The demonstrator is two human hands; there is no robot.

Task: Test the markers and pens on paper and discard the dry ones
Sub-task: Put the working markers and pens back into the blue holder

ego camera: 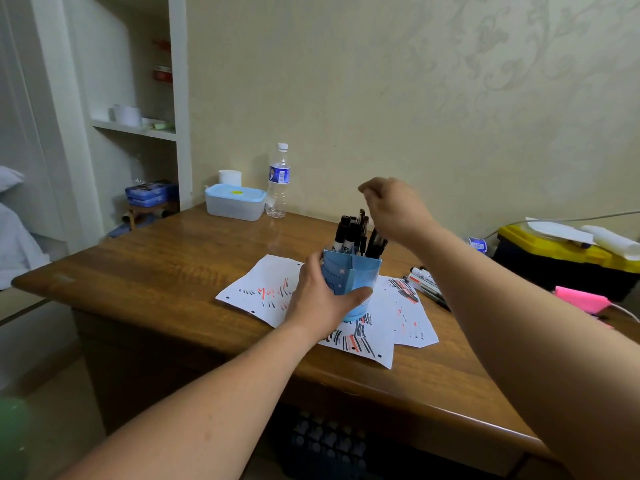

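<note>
— What are your hands doing?
— My left hand wraps round the blue pen cup, which stands on the scribbled paper on the bench. My right hand hovers curled over the markers in the cup; I cannot tell if it pinches one.
— How do you do this well?
— I'd steady the cup and lift one marker straight up.
— Any writing?
— The marker barrels and the water bottle label are too small to read.
</note>
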